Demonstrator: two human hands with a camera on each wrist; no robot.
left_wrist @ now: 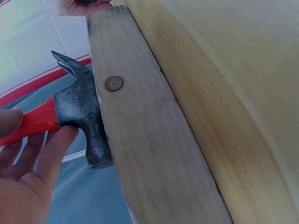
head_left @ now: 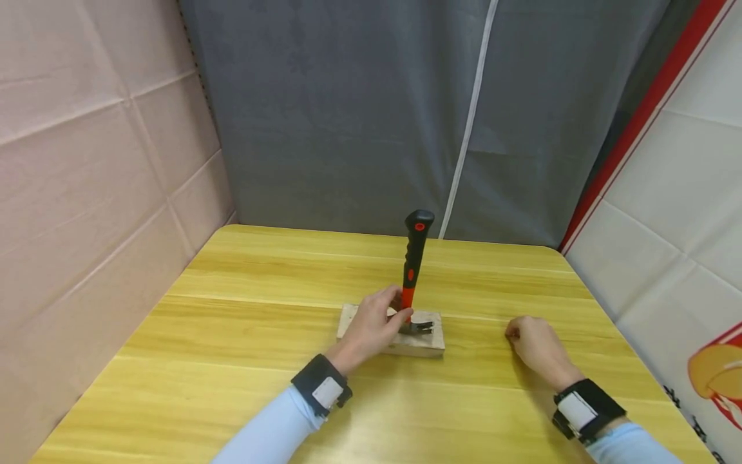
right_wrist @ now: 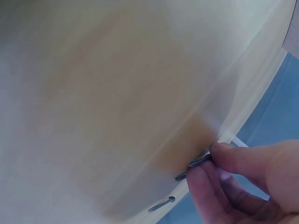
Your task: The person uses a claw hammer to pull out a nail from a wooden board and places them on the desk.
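Head view shows the left hand [head_left: 371,328] gripping a claw hammer [head_left: 413,277] upright on the wooden block [head_left: 426,345], right hand [head_left: 536,348] beside it pinching a nail [right_wrist: 194,167] (1 more lies nearby): the hammer could topple.

No legible text, labels or numbers.

One hammer [head_left: 414,270], one board [head_left: 426,340], two nails [right_wrist: 194,167].
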